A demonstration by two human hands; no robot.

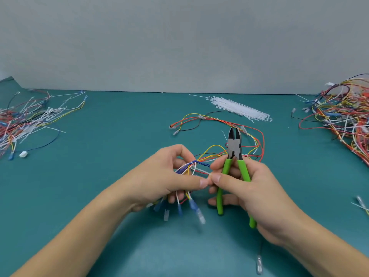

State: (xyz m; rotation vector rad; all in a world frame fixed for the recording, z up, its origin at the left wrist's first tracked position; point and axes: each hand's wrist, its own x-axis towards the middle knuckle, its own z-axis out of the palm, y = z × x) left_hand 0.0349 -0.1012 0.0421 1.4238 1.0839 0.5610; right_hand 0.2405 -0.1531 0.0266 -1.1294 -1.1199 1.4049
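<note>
My left hand (169, 174) grips a bundle of coloured wires (192, 166), bound by a white cable tie near its top. Blue and clear connectors (192, 204) hang below my fingers. My right hand (245, 188) holds green-handled cutting pliers (234, 156) upright, jaws slightly apart and pointing away from me. The thumbs and fingertips of both hands meet at a thin white strand between them. The wires run on to the right behind the pliers.
A heap of white cable tie (239, 107) lies at the back centre on the teal table (119, 136). A wire harness (201, 120) lies before it. Tangled wire piles sit at far left (26, 120) and far right (343, 116).
</note>
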